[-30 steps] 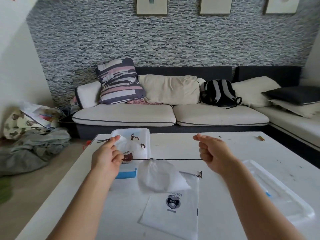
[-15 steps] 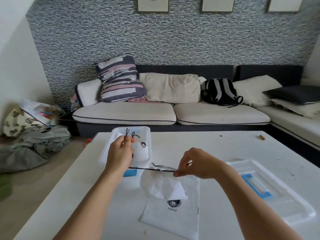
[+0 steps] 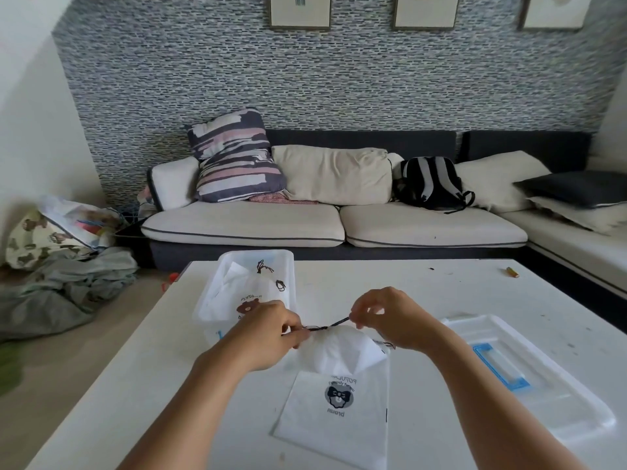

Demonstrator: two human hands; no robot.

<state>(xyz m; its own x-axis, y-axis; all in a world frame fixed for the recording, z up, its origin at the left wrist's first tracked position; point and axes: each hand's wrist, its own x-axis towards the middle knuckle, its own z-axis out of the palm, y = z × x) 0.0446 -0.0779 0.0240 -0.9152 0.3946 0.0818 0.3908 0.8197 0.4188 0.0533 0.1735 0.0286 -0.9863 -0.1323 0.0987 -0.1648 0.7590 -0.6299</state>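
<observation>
Plainly, a dark drawstring (image 3: pixel 330 324) is pinched at both ends. The grip of the left hand (image 3: pixel 268 330) is closed on it at the gathered mouth of a small white pouch (image 3: pixel 336 351). The grip of the right hand (image 3: pixel 390 320) is closed on the free length between thumb and forefinger. The small pouch is held over the far edge of a flat printed pouch (image 3: pixel 336 412), which lies on the desk (image 3: pixel 441 293).

Several slips can be foreseen. If the cord is pulled too hard or unevenly, it could be drawn out of its channel on one side, or the thin fabric could be torn at the gathers. If the left grip is eased, the mouth could be let open again and the small pouch dropped onto the flat printed pouch. That pouch could also be dragged askew by a forearm brushing it.

Much is hidden. Whether a knot is being tied or the mouth merely drawn shut cannot be told, since the left fingertips are covered by the back of the hand. Nothing can be seen of what the small pouch holds. A frayed cord end under the right wrist cannot be assigned to either pouch. Beyond and left of the flat printed pouch, a clear box (image 3: pixel 288 266) of similar pouches is partly masked by the left hand. To the right of the flat pouch, a translucent lid (image 3: pixel 576 415) is hard to outline against the pale desk.
</observation>
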